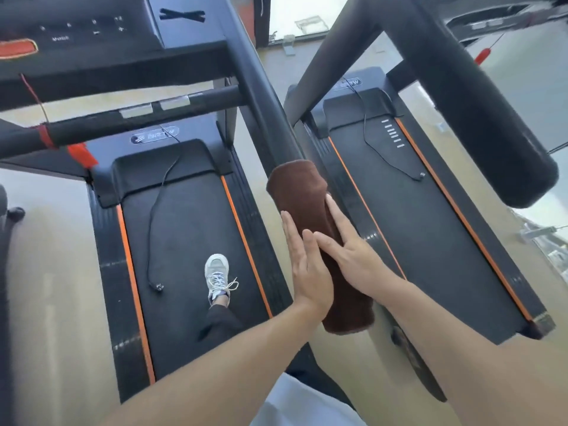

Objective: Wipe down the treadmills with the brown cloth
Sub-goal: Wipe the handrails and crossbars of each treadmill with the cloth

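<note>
The brown cloth (pixel 302 195) is wrapped lengthwise over the right handrail (pixel 261 112) of the left treadmill (pixel 190 235). My left hand (pixel 307 262) presses flat against the cloth's left side with straight fingers. My right hand (pixel 353 253) lies flat on its right side, fingers spread. The two hands overlap near the cloth's middle. The handrail's lower end is hidden under the cloth. A second treadmill (pixel 424 216) stands to the right.
My foot in a grey sneaker (pixel 217 276) stands on the left belt beside a loose black power cord (pixel 152 229). The left console (pixel 80 32) and a crossbar are above. The right treadmill's thick handrail (pixel 479 112) hangs at the right. Beige floor lies between the machines.
</note>
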Tool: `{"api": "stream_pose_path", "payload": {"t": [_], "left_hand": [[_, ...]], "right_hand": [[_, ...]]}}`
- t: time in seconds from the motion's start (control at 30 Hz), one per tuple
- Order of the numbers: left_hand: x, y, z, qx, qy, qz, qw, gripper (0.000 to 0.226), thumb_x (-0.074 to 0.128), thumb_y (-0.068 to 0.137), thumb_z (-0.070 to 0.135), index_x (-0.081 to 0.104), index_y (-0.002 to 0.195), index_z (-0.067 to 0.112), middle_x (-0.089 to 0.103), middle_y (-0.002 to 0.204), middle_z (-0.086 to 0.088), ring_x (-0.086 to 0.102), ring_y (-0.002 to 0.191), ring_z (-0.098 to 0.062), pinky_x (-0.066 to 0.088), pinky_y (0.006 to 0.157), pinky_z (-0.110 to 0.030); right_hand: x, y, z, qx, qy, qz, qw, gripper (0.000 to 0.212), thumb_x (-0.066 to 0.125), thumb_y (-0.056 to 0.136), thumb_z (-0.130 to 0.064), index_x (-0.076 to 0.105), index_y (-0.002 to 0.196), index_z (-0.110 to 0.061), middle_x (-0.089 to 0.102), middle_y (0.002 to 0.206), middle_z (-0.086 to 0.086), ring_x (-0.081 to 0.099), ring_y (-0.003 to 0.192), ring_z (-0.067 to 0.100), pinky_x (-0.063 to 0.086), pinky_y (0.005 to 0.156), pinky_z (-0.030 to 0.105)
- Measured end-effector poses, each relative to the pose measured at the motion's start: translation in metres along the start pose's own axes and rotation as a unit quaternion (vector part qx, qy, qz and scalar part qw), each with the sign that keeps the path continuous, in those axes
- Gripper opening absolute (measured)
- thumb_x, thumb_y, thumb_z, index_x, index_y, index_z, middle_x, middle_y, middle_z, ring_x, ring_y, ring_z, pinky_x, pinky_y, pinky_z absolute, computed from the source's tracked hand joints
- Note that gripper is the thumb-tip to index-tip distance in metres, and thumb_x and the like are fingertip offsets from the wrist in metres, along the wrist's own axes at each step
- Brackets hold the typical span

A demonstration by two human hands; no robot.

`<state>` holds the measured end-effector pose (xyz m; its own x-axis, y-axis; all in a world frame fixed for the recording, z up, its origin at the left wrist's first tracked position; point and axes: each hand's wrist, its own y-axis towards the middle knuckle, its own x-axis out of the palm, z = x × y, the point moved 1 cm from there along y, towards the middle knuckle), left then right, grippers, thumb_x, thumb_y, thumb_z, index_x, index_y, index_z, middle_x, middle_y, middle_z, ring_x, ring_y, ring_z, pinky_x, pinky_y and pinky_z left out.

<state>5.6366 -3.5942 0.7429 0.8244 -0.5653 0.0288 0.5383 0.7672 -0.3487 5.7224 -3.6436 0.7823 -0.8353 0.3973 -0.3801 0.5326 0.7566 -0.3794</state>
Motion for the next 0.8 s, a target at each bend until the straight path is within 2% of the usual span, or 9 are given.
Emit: {"api": "stream_pose_path", "payload": {"t": [0.07,0.17,0.27,0.4,0.5,0.57,0.67,0.73,0.8], "left_hand": [[0.004,-0.028,-0.011,-0.019,-0.014,-0.005,1.0,0.054,0.019,0.096,0.068,0.005,0.148,0.061,0.004,0.165,0.033,0.007,0.152,0.01,0.008,0.129,-0.033],[0.006,-0.057,-0.025,-0.002,-0.002,-0.013,1.0,0.048,0.019,0.102,0.059,0.004,0.148,0.061,0.005,0.165,0.031,0.004,0.15,0.013,0.008,0.129,-0.033],[0.002,-0.065,-0.033,0.016,0.017,-0.019,1.0,0.05,0.02,0.104,0.053,0.004,0.151,0.058,0.006,0.167,0.028,0.006,0.152,0.011,0.012,0.129,-0.035],[-0.01,-0.053,-0.039,0.043,0.043,-0.035,0.998,0.054,0.028,0.107,0.044,0.006,0.153,0.059,0.011,0.168,0.026,0.013,0.153,0.005,0.019,0.128,-0.039],[-0.018,-0.033,-0.029,0.102,0.079,-0.053,0.99,0.054,0.033,0.111,0.029,0.01,0.155,0.052,0.007,0.164,0.037,0.009,0.154,0.005,0.013,0.129,-0.034],[-0.024,-0.012,-0.02,0.163,0.146,-0.065,0.974,0.052,0.031,0.112,0.025,0.012,0.158,0.04,-0.001,0.164,0.036,0.0,0.155,0.003,0.004,0.129,-0.032],[-0.037,0.031,-0.001,0.256,0.254,-0.082,0.929,0.052,0.025,0.11,0.033,0.018,0.161,0.028,0.007,0.17,0.015,-0.006,0.158,-0.008,-0.002,0.129,-0.039],[-0.043,0.06,0.017,0.287,0.334,-0.092,0.893,0.055,0.023,0.108,0.036,0.025,0.162,0.024,0.011,0.171,0.01,-0.009,0.158,-0.012,-0.005,0.129,-0.041],[-0.043,0.087,0.04,0.307,0.411,-0.096,0.853,0.058,0.019,0.106,0.037,0.032,0.16,0.022,0.017,0.171,0.008,-0.011,0.158,-0.015,-0.009,0.128,-0.043]], "right_hand": [[0.004,-0.03,0.014,0.001,0.004,0.019,1.0,0.067,0.056,0.106,-0.034,0.019,0.161,-0.044,0.022,0.163,-0.031,0.02,0.148,-0.013,0.021,0.126,0.029],[0.023,-0.065,0.034,-0.011,0.0,0.113,0.993,0.058,0.056,0.106,-0.033,0.031,0.157,-0.045,0.029,0.16,-0.032,0.023,0.147,-0.013,0.023,0.122,0.023],[0.042,-0.079,0.044,-0.036,-0.049,0.206,0.977,0.05,0.046,0.104,-0.044,0.037,0.154,-0.044,0.032,0.16,-0.029,0.029,0.146,-0.01,0.029,0.115,0.019],[0.04,-0.071,0.042,-0.079,-0.126,0.212,0.966,0.048,0.035,0.104,-0.049,0.037,0.153,-0.049,0.03,0.161,-0.03,0.033,0.147,-0.005,0.036,0.113,0.027],[0.037,-0.06,0.033,-0.085,-0.183,0.201,0.959,0.047,0.035,0.105,-0.046,0.032,0.152,-0.055,0.025,0.162,-0.034,0.027,0.149,-0.006,0.034,0.116,0.026],[0.035,-0.047,0.024,-0.066,-0.209,0.174,0.96,0.048,0.03,0.106,-0.049,0.023,0.152,-0.059,0.017,0.161,-0.04,0.021,0.149,-0.01,0.03,0.116,0.022],[0.026,-0.018,0.007,-0.02,-0.177,0.127,0.976,0.051,0.031,0.108,-0.051,0.016,0.157,-0.056,0.013,0.162,-0.04,0.021,0.148,-0.01,0.029,0.116,0.028],[0.019,0.006,-0.008,0.02,-0.1,0.11,0.989,0.052,0.033,0.107,-0.054,0.018,0.158,-0.054,0.024,0.162,-0.034,0.03,0.145,-0.006,0.029,0.118,0.032],[0.015,0.028,-0.023,0.065,-0.042,0.113,0.991,0.049,0.032,0.108,-0.055,0.028,0.157,-0.048,0.04,0.155,-0.025,0.039,0.139,0.0,0.031,0.112,0.031]]}}
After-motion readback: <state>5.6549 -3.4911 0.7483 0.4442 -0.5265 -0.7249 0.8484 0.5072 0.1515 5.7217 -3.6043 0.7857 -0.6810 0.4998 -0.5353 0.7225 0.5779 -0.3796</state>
